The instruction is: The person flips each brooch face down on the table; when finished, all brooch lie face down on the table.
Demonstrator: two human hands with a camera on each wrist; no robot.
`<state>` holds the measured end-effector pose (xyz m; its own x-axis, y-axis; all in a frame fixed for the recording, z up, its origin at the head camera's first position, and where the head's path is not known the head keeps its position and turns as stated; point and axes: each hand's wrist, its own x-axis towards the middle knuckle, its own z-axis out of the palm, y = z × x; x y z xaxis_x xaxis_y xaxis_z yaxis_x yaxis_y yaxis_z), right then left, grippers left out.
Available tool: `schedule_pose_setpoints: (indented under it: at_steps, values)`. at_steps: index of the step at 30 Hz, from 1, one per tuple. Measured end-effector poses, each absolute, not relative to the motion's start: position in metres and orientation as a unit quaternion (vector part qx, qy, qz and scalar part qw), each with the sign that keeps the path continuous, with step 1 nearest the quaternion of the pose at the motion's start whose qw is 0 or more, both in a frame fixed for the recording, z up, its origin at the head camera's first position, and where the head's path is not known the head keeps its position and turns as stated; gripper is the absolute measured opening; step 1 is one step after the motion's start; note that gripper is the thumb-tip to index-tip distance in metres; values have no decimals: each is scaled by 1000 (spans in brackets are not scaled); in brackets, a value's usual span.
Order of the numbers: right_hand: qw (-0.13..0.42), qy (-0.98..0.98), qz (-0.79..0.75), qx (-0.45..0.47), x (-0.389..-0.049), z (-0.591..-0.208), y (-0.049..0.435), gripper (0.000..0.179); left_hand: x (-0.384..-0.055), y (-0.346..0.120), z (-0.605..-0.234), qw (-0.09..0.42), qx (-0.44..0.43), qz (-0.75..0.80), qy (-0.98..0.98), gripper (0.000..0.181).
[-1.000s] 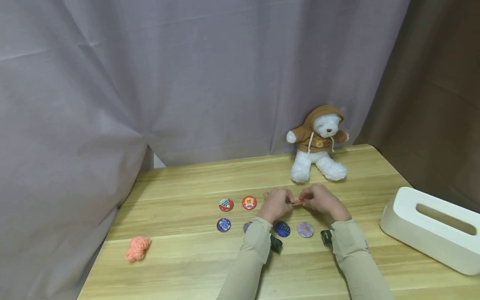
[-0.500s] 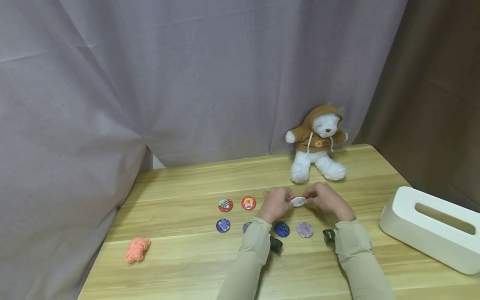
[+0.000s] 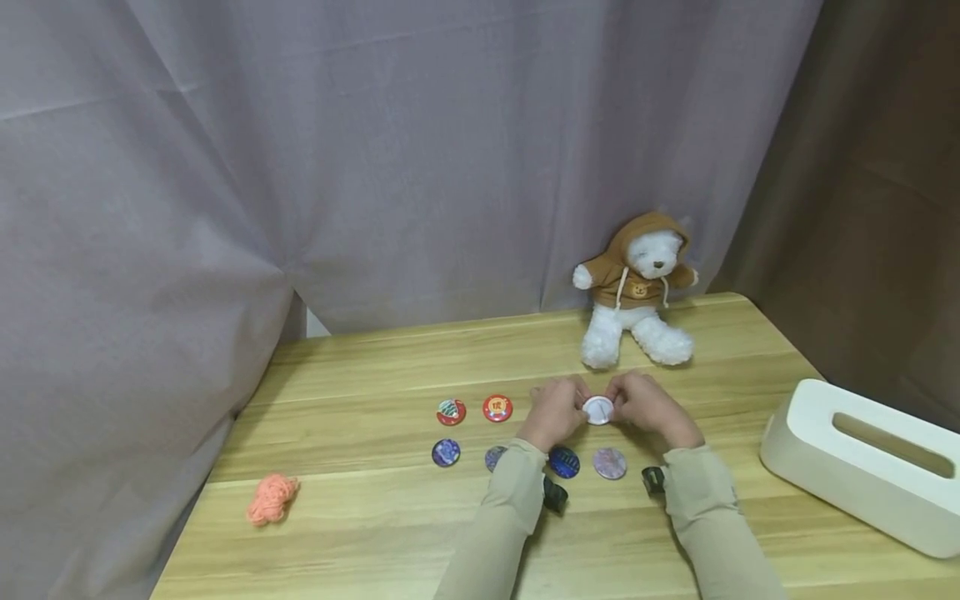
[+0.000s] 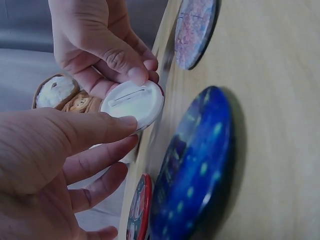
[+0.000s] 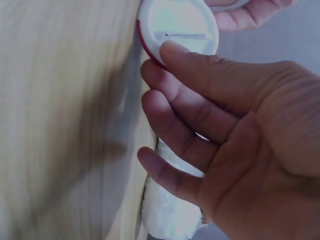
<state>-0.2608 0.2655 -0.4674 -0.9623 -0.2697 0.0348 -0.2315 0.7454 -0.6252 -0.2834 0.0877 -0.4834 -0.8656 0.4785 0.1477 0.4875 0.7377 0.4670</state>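
Between both hands is a round pin badge (image 3: 597, 410), its white back with the pin facing up toward me and a red rim showing in the right wrist view. My left hand (image 3: 556, 410) pinches its left edge between thumb and index finger. On the opposite edge, my right hand (image 3: 647, 406) pinches it the same way, other fingers loosely bent. Close below lie a dark blue badge (image 3: 564, 462) and a pale pinkish-purple badge (image 3: 609, 462). A purple badge (image 3: 494, 457) is partly covered by the left sleeve. The held badge's front is hidden.
Left of the hands lie a red badge with a tree (image 3: 452, 411), a red and orange badge (image 3: 497, 407) and a blue swirled badge (image 3: 446, 452). Coral yarn (image 3: 273, 499) sits at left. A teddy bear (image 3: 636, 287) sits behind; a white tissue box (image 3: 862, 467) stands right.
The badge in the hands has turned from edge-on to showing its white back. Both hands keep hold of it in nearly the same place. The other things stay put.
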Motion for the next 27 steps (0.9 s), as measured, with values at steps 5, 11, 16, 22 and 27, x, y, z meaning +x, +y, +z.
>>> schedule_pose_setpoints:
  at_steps: [5, 11, 16, 22, 27]
  values:
    - [24, 938, -326, -117, -261, -470, 264, 24, -283, 89, -485, 12, -248, -257, -934, 15]
    - [16, 942, -317, -107, -262, -470, 262, 30, -282, 91, -486, 9, -235, -259, -937, 26]
    - [20, 948, -300, -106, -262, -472, 260, 32, -281, 92, -488, 6, -230, -244, -942, 27]
    - [20, 951, -290, -103, -263, -472, 259, 31, -281, 94, -490, 19, -232, -241, -942, 21]
    - [11, 951, -287, -111, -264, -473, 259, 29, -281, 94, -489, 35, -239, -227, -943, 16]
